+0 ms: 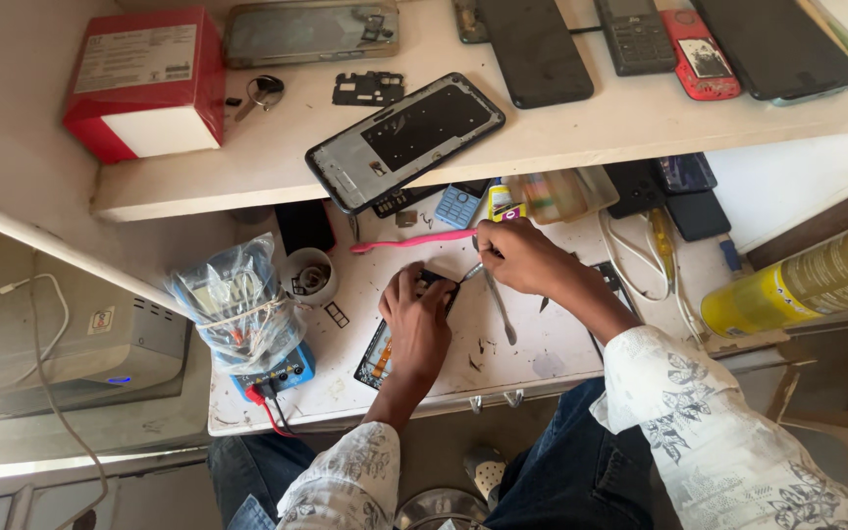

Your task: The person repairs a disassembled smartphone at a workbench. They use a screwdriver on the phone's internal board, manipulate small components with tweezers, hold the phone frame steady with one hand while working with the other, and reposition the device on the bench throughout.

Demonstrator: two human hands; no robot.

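My left hand [416,319] presses flat on an opened phone [381,355] lying on the white worktable [424,388], covering most of it. My right hand [522,257] is closed on a pair of metal tweezers [496,299], whose upper end meets the phone's top edge beside my left fingers. A pink toothbrush [409,240] lies just behind both hands.
A shelf [581,128] above holds a phone frame [404,139], a red box [144,83], keys and several phones. On the table stand a plastic bag of parts [239,304], a blue power unit [272,375], a tape roll [310,277] and white cables [640,260]. A yellow spray can [802,280] lies right.
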